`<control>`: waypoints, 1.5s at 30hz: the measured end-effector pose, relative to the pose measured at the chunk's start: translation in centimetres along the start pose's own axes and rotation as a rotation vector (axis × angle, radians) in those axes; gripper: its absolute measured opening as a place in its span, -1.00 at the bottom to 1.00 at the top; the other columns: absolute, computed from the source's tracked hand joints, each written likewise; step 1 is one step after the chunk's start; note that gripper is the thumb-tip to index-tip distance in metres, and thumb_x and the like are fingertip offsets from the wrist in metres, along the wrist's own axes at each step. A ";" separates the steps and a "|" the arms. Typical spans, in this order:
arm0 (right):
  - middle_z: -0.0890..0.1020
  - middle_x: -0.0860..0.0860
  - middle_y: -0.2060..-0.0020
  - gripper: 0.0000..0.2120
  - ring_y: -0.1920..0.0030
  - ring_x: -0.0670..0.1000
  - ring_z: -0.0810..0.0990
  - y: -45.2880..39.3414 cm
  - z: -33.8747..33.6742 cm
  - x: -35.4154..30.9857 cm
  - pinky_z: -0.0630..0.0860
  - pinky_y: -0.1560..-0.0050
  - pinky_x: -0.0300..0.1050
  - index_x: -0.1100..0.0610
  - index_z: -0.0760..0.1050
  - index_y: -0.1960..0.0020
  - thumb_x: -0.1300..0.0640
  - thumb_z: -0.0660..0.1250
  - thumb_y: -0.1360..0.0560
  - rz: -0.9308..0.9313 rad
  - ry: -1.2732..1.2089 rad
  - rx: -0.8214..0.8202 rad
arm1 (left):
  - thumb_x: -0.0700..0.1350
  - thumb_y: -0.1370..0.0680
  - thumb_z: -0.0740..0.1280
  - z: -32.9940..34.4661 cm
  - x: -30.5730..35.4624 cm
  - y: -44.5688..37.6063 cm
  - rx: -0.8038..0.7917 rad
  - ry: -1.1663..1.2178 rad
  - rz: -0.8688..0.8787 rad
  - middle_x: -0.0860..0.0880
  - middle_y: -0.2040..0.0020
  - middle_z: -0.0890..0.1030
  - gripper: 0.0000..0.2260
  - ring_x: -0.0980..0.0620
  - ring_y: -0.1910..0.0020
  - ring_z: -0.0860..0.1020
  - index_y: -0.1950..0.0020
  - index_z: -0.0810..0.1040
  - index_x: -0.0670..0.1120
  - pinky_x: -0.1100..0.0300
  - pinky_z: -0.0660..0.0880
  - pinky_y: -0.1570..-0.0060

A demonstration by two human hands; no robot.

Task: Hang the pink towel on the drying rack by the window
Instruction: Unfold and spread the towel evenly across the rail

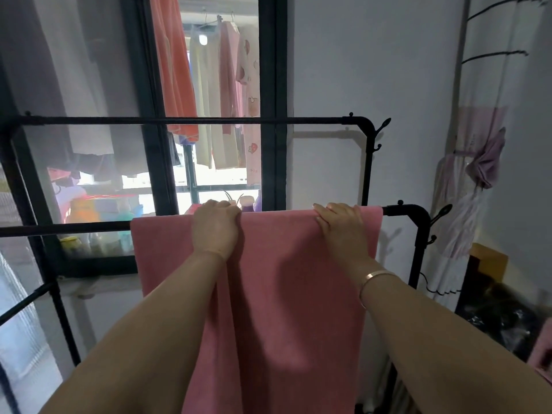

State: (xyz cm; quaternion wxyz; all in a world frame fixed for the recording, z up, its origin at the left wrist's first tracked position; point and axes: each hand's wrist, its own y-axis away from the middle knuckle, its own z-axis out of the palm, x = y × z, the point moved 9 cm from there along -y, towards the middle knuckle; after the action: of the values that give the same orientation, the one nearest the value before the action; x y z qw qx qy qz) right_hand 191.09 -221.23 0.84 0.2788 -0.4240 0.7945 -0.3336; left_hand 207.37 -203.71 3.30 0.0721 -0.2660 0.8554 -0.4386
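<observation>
Head view: pink towel (283, 294) draped over the near rail of the drying rack (400, 210), long axis hanging straight down. My left hand (215, 228) and right hand (343, 227) curl over its folded top edge. Soft, light, limp; best held at that fold.

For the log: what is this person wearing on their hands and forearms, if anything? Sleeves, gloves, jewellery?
Both forearms are bare for as far as the head view shows them; no sleeve cuff is visible. There are no gloves on the left hand or the right hand. The only item worn is a thin, smooth rose-gold metal bangle on the right wrist. No ring or watch shows on either hand.
</observation>
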 end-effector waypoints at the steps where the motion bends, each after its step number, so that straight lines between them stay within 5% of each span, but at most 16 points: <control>1: 0.59 0.12 -0.17 -0.71 -0.23 0.16 0.47 0.0 -0.2 -0.1 0.25 -0.35 0.20 0.08 0.51 -0.27 0.12 0.20 -0.58 0.023 0.013 0.011 | -0.26 -0.36 0.14 -0.1 0.0 0.1 0.009 -0.012 0.004 -0.15 0.22 0.65 -0.68 -0.19 0.21 0.52 0.13 0.69 -0.17 0.05 0.35 0.24; 5: 0.48 0.17 -0.33 -0.57 -0.40 0.17 0.34 0.3 -0.7 -5.1 0.12 -0.45 0.24 0.10 0.46 -0.32 0.21 0.25 -0.45 -0.004 -0.060 0.082 | -0.30 -0.35 0.18 -0.1 0.7 0.4 0.008 -0.008 0.027 -0.15 0.25 0.64 -0.72 -0.20 0.27 0.53 0.14 0.67 -0.18 0.05 0.33 0.18; 8: 0.39 0.13 -0.41 -0.54 -0.47 0.15 0.23 0.7 1.3 -10.1 0.00 -0.47 0.19 0.03 0.32 -0.43 0.15 0.19 -0.53 -0.168 -0.184 -0.041 | -0.28 -0.35 0.15 -0.2 0.5 0.4 0.019 -0.004 0.051 -0.15 0.26 0.63 -0.71 -0.20 0.29 0.52 0.17 0.66 -0.19 0.07 0.26 0.21; 14: 0.58 0.03 -0.04 -0.68 -0.14 0.10 0.45 0.0 2.5 -10.3 0.02 -0.42 0.12 -0.03 0.46 -0.31 0.14 0.15 -0.60 -0.122 -0.209 -0.026 | -0.41 -0.43 0.29 -0.7 -1.7 0.2 -0.015 0.107 0.048 -0.14 0.03 0.64 -0.76 -0.18 0.00 0.52 0.03 0.68 -0.21 0.06 0.43 0.08; 20: 0.58 0.03 0.02 -0.68 -0.09 0.11 0.47 0.2 2.6 -10.5 0.08 -0.40 0.14 -0.02 0.49 -0.28 0.20 0.18 -0.57 -0.124 -0.185 0.007 | -0.28 -0.37 0.24 -2.0 -3.5 1.2 0.012 -0.039 0.014 -0.12 0.20 0.67 -0.76 -0.20 0.19 0.57 0.13 0.70 -0.17 0.00 0.41 0.06; 24: 0.55 0.05 -0.17 -0.66 -0.27 0.13 0.41 0.4 2.7 -10.5 0.01 -0.44 0.19 -0.02 0.41 -0.34 0.03 0.13 -0.59 -0.134 -0.131 -0.025 | -0.04 -0.35 0.24 -1.0 -3.2 2.6 -0.058 -0.074 0.052 -0.06 0.00 0.61 -0.62 -0.14 -0.04 0.49 -0.10 0.60 -0.12 -0.09 0.31 -0.20; 27: 0.32 0.08 -0.46 -0.54 -0.50 0.13 0.13 0.5 3.4 -12.1 -0.11 -0.47 0.20 -0.03 0.25 -0.46 -0.09 0.09 -0.59 -0.141 -0.113 -0.062 | 0.07 -0.32 0.26 -0.5 -3.4 2.8 -0.080 -0.094 0.047 -0.03 -0.04 0.58 -0.57 -0.12 -0.08 0.45 -0.13 0.56 -0.07 -0.10 0.26 -0.27; 30: 0.12 0.04 -0.54 -0.48 -0.54 0.06 -0.04 0.5 4.8 -14.2 -0.19 -0.49 0.07 -0.02 0.05 -0.53 -0.10 0.04 -0.61 -0.226 -0.130 -0.116 | 0.11 -0.38 0.28 -0.3 -3.4 2.9 -0.074 -0.102 0.087 -0.04 -0.11 0.58 -0.55 -0.13 -0.13 0.45 -0.20 0.53 -0.07 -0.09 0.26 -0.29; 38: 0.39 0.08 -0.41 -0.51 -0.44 0.07 0.28 1.0 4.3 -14.1 -0.06 -0.50 -0.01 0.10 0.14 -0.51 0.03 0.08 -0.61 -0.274 -0.114 -0.053 | -0.08 -0.63 0.18 -0.8 -7.7 3.2 -0.075 -0.124 0.132 -0.08 -0.49 0.32 -0.60 -0.18 -0.35 0.38 -0.48 0.28 0.00 -0.10 0.35 -0.30; 45: 0.50 0.14 -0.31 -0.53 -0.33 0.14 0.43 1.4 3.1 -14.8 0.17 -0.45 0.07 0.22 0.29 -0.44 0.10 0.20 -0.57 -0.290 -0.102 0.000 | 0.01 -0.62 -0.01 -2.7 -10.7 4.2 -0.014 -0.132 -0.015 -0.17 -0.42 0.40 -0.60 -0.17 -0.42 0.33 -0.42 0.36 0.04 -0.14 0.03 -0.45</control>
State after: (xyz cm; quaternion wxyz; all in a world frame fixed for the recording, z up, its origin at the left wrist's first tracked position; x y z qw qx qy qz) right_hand 199.81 -208.84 0.19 0.2675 -0.5509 0.7096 -0.3484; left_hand 213.83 -194.21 0.41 0.1230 -0.3013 0.8497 -0.4148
